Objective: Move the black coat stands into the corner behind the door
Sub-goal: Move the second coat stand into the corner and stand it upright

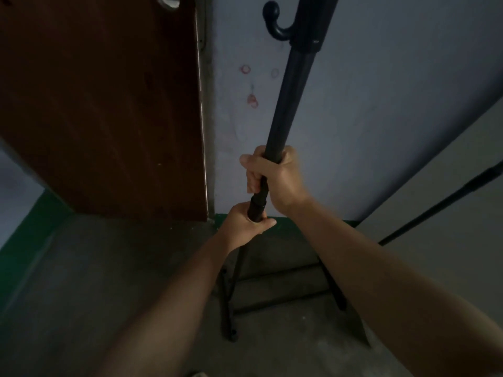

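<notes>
A black coat stand (292, 85) rises in front of me, its pole upright and slightly tilted, with a curved hook (273, 21) near the top. My right hand (275, 175) is wrapped around the pole. Just below it, my left hand (246, 224) grips the pole at a thicker joint. The stand's black base legs (272, 306) rest on the grey floor close to the wall corner. The brown wooden door (103, 104) hangs open on the left, its hinge edge next to the corner. A second black pole (446, 205) leans at the right edge.
The pale blue wall (381, 118) with a green skirting (299, 223) stands directly ahead. A light grey panel (449, 213) slants along the right side. The concrete floor (95, 281) stretches to the left under the door.
</notes>
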`<state>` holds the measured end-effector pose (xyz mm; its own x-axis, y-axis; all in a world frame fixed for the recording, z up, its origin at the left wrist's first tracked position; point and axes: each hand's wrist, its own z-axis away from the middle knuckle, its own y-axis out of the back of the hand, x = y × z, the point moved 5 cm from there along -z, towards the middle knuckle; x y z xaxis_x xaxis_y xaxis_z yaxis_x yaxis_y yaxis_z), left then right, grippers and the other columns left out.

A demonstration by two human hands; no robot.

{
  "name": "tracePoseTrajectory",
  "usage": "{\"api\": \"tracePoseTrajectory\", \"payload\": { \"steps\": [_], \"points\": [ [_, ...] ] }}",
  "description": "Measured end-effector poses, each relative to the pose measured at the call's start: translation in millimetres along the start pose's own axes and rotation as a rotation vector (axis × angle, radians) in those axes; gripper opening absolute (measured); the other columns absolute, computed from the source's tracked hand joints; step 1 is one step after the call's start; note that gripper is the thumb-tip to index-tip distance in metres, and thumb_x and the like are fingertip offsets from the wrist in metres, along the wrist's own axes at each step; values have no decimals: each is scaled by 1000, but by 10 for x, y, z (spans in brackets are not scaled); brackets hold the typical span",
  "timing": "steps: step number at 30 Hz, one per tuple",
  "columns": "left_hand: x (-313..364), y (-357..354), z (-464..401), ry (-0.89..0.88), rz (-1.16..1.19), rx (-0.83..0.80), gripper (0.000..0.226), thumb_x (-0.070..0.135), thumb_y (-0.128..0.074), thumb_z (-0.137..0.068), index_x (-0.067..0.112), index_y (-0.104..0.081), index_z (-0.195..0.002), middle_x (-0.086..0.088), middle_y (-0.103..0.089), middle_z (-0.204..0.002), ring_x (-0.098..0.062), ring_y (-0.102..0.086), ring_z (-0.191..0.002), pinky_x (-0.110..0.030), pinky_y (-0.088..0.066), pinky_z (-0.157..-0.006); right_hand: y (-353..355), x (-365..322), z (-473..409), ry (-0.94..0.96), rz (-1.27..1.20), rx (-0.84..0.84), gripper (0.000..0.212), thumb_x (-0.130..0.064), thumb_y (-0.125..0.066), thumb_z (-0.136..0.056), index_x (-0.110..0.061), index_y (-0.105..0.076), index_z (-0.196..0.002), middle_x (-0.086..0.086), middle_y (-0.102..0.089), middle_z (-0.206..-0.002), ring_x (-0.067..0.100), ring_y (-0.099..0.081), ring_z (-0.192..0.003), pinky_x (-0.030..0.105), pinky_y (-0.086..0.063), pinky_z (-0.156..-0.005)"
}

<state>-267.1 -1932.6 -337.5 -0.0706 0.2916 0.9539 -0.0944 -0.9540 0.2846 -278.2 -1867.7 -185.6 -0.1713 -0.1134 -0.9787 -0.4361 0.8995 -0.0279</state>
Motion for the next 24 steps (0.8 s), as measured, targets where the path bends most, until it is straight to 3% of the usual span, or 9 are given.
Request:
{"api": "tracePoseTrajectory", "payload": {
  "steps": [5, 9, 12, 14, 17, 22, 24],
  "points": [
    [-100, 27, 137, 59, 11, 88, 22, 34, -76, -73, 17, -63, -73, 1, -64, -70, -17, -65, -72, -26, -48, -71, -72, 22, -44, -37, -11, -145, 43, -9, -62, -88, -15, -48, -48, -2, -46, -41, 17, -42, -36, 28, -41, -45],
    [-309, -68, 262, 155, -29, 135, 27, 33, -67, -84, 13, -56, -70, -8, -55, -64, -26, -57, -63, -31, -43, -62, -118, 99, -3, -4, -15, -64, 44, -10, -58, -90, -12, -43, -49, -2, -39, -40, 15, -36, -33, 28, -32, -39],
    [-322, -104, 174, 163, -48, 143, 22, 27, -63, -88, 7, -60, -79, -23, -67, -81, -36, -66, -77, -39, -52, -73, -74, 108, -28, 11, -16, -19, 44, -6, -56, -91, -11, -42, -50, -3, -39, -41, 13, -37, -33, 25, -32, -38],
    [-290, -117, 103, 162, -43, 137, 15, 25, -62, -89, 12, -59, -81, -22, -68, -89, -34, -68, -84, -39, -54, -78, -20, 84, -77, 15, -17, 2, 44, -4, -56, -91, -11, -41, -51, -1, -39, -42, 12, -38, -33, 23, -33, -37],
    [-301, -90, -29, 169, -28, 159, 13, 24, -61, -89, 20, -56, -78, -17, -68, -89, -29, -68, -85, -27, -50, -69, 12, 97, -187, 21, -25, 12, 44, -1, -55, -92, -11, -41, -51, -2, -39, -42, 11, -37, -33, 22, -33, -38],
    [-339, 34, -284, 173, -60, 129, 14, 24, -59, -90, 20, -55, -77, -4, -60, -73, -15, -58, -62, -20, -41, -59, 1, 153, -443, 24, -39, 21, 46, 1, -55, -91, -13, -40, -50, -4, -38, -40, 10, -36, -32, 21, -32, -37],
    [-316, 82, -402, 161, -73, 108, 14, 24, -58, -91, 19, -55, -78, -7, -61, -74, -18, -60, -65, -21, -44, -62, 27, 135, -568, 27, -44, 37, 46, 1, -55, -90, -13, -40, -50, -5, -38, -39, 10, -37, -31, 20, -32, -36]
  ]
}}
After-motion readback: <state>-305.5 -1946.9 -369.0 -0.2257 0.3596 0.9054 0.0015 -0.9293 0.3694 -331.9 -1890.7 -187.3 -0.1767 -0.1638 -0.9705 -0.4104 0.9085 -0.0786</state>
